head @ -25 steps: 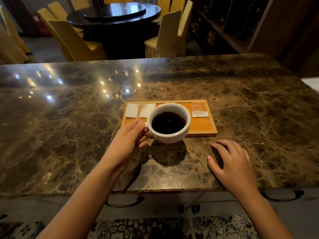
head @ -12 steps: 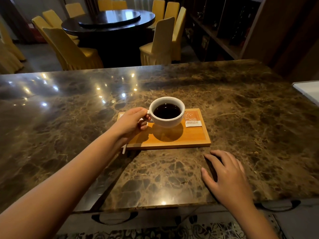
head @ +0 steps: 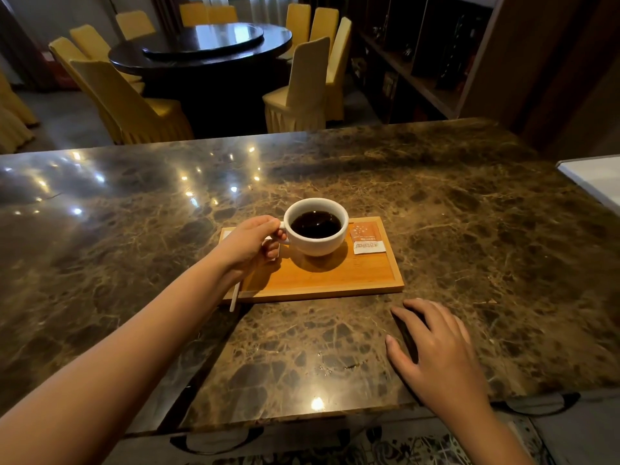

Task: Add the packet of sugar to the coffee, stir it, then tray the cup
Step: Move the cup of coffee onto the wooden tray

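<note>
Head view. The left hand (head: 250, 243) is clenched on the handle of a white cup (head: 316, 226), thumb on top and fingers curled beneath; the handle itself is mostly hidden by the fingers. The cup holds dark coffee and sits over the far middle of a wooden tray (head: 369, 280), with its shadow directly below it; whether its base touches the tray cannot be told. Below the left wrist, a thin white stirrer (head: 234, 297) slants over the near left corner of the tray, its lower end out over the tabletop (head: 469, 229). Just beyond the cup on the side away from the left hand, an orange and white sugar packet (head: 367, 237) lies flat on the far right part of the tray, close to the cup but apart from it; whether it is torn open cannot be told. The right hand (head: 436, 347) is released, resting palm down with fingers spread on the dark marble tabletop, nearer the person than the tray and just off its near right corner, grasping nothing. Farther out, past the far edge of the tabletop, a dark round table (head: 201, 48) stands ringed by yellow covered chairs (head: 302, 85), and dark wooden shelves (head: 419, 62) stand beyond the right hand's side.
</note>
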{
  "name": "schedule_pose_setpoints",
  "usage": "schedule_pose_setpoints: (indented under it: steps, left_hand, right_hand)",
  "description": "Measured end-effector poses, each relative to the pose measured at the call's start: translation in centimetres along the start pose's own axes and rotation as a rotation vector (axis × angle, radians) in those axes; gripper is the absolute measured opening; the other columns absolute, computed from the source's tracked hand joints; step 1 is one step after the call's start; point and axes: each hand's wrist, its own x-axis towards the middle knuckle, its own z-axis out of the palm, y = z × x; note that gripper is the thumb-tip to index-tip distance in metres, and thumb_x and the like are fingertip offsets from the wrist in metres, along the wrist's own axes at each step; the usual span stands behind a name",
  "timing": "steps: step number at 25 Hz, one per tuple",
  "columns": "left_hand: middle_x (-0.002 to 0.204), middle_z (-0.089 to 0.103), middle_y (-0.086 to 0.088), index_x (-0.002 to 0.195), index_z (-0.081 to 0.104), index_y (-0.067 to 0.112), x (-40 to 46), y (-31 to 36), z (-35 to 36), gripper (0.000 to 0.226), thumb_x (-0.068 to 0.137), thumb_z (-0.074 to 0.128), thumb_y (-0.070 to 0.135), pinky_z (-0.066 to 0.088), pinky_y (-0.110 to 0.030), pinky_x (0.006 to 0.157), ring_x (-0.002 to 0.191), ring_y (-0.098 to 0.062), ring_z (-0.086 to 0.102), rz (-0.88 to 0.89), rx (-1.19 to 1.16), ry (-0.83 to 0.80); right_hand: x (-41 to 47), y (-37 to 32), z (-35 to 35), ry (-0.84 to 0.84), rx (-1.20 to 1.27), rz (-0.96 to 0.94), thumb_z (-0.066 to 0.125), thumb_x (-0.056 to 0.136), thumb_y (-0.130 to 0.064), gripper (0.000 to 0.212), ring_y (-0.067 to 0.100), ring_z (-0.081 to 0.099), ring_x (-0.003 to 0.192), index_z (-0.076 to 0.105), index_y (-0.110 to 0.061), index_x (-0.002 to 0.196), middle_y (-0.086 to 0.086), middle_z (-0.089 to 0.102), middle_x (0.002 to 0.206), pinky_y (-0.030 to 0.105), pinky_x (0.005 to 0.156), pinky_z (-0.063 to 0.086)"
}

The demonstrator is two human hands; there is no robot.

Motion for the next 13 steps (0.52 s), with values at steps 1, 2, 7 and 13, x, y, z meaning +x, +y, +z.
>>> schedule_pose_setpoints:
  steps: [1,2,7,13]
  left_hand:
    - [0.068,0.051,-0.006,0.076,0.053,0.006,0.08,-0.04,-0.08,0.024,0.094,0.037,0.010,0.035,-0.020,0.048,0.049,-0.008,0.039,-0.006,0.001,-0.003]
    - [0.067,0.050,-0.006,0.076,0.053,0.006,0.12,-0.09,-0.12,0.024,0.094,0.037,0.010,0.035,-0.021,0.049,0.050,-0.009,0.039,-0.015,0.006,-0.005]
    - [0.051,0.043,0.000,0.076,0.052,0.009,0.04,-0.48,-0.15,0.024,0.095,0.038,0.015,0.036,-0.028,0.054,0.048,-0.012,0.041,-0.089,0.009,-0.020]
    - [0.055,0.045,-0.002,0.082,0.053,0.007,-0.05,-0.15,0.09,0.019,0.094,0.039,0.014,0.039,-0.030,0.057,0.050,-0.012,0.043,-0.066,0.060,0.013]
  right_hand:
    - [0.00,0.00,0.01,-0.002,-0.001,0.001,0.045,0.079,-0.041,0.044,0.019,0.047,0.109,0.064,-0.014,0.107,0.005,0.063,0.109,0.042,0.089,0.043]
    - [-0.01,0.01,0.01,-0.004,-0.003,0.002,0.045,0.080,-0.042,0.044,0.019,0.048,0.109,0.064,-0.014,0.107,0.005,0.063,0.109,0.043,0.089,0.043]
    - [-0.01,-0.06,-0.01,-0.007,-0.002,0.008,0.045,0.079,-0.042,0.044,0.021,0.050,0.109,0.064,-0.014,0.108,0.005,0.063,0.109,0.044,0.090,0.043]
    - [0.02,-0.11,-0.03,-0.003,0.006,0.014,0.045,0.079,-0.042,0.043,0.018,0.046,0.109,0.064,-0.015,0.107,0.004,0.062,0.109,0.045,0.090,0.043]
